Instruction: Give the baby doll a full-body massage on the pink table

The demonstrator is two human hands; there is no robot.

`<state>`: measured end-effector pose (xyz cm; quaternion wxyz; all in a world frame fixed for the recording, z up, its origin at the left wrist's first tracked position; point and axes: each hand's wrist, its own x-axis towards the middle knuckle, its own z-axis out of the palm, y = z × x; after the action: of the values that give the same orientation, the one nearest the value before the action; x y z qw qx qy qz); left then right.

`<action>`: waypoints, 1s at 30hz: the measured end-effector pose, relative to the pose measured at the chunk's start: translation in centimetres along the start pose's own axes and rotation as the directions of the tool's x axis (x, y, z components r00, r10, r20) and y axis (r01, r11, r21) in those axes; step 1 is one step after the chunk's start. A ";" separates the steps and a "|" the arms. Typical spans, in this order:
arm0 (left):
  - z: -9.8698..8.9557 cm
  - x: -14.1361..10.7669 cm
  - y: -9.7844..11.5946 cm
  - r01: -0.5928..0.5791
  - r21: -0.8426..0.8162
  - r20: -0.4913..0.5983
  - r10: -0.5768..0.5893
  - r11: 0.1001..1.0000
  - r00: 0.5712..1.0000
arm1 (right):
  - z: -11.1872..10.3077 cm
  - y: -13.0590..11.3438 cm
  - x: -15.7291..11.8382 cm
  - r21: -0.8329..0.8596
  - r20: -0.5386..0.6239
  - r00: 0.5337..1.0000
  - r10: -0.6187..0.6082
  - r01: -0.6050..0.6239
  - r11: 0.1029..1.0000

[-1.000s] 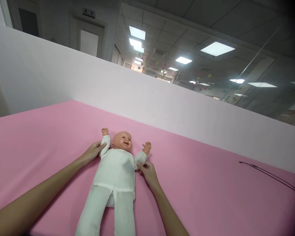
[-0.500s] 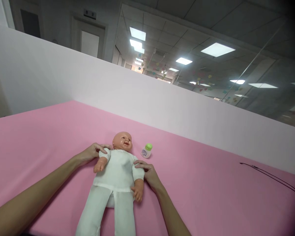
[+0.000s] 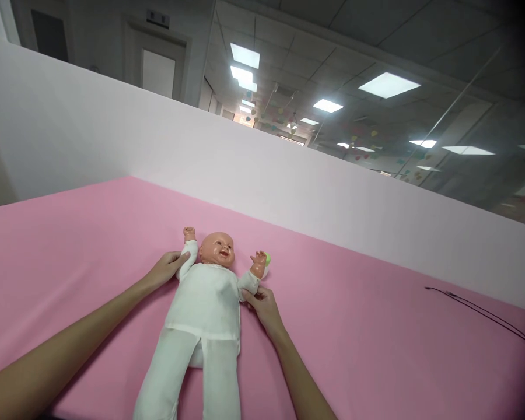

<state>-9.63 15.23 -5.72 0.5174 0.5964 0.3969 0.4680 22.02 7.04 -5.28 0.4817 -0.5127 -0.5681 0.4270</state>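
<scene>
A baby doll (image 3: 205, 300) in white clothes lies on its back on the pink surface (image 3: 354, 315), its head toward the white wall. Both of its arms are raised beside its head. My left hand (image 3: 166, 269) grips the doll's arm on the left of the view, thumb on the white sleeve. On the other side, my right hand (image 3: 262, 306) pinches the sleeve of the other arm from below. A small bottle with a green cap (image 3: 268, 258) stands behind the doll's raised hand, mostly hidden by it.
Thin black cables (image 3: 485, 315) lie on the pink surface at the far right. A low white wall (image 3: 245, 169) runs along the back edge, with glass above it on the right.
The doll's two arms have swung up from beside its body to beside its head, with my hands on them. One doll hand now covers most of the bottle.
</scene>
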 end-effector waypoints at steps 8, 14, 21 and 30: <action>-1.4 -0.1 0.9 0.035 -0.178 0.207 0.003 0.983 0.978 | -0.6 -0.5 -0.2 0.099 0.115 0.993 -0.025 0.014 0.995; -1.6 0.3 -0.3 0.053 -0.294 0.309 0.042 0.954 0.950 | -0.7 -0.5 0.2 0.105 0.199 0.974 -0.106 0.087 0.991; -0.9 0.1 0.1 0.054 -0.275 0.188 -0.001 0.960 0.982 | -0.3 -0.3 0.3 0.059 0.022 1.000 -0.021 0.020 0.998; -0.3 0.7 -1.8 0.091 -0.174 0.098 -0.075 0.981 0.992 | -0.2 0.2 0.3 0.047 -0.011 0.998 0.066 -0.066 0.997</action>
<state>-9.74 16.27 -7.37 0.6054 0.5515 0.3539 0.4518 22.25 7.32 -5.45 0.4825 -0.5225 -0.5379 0.4526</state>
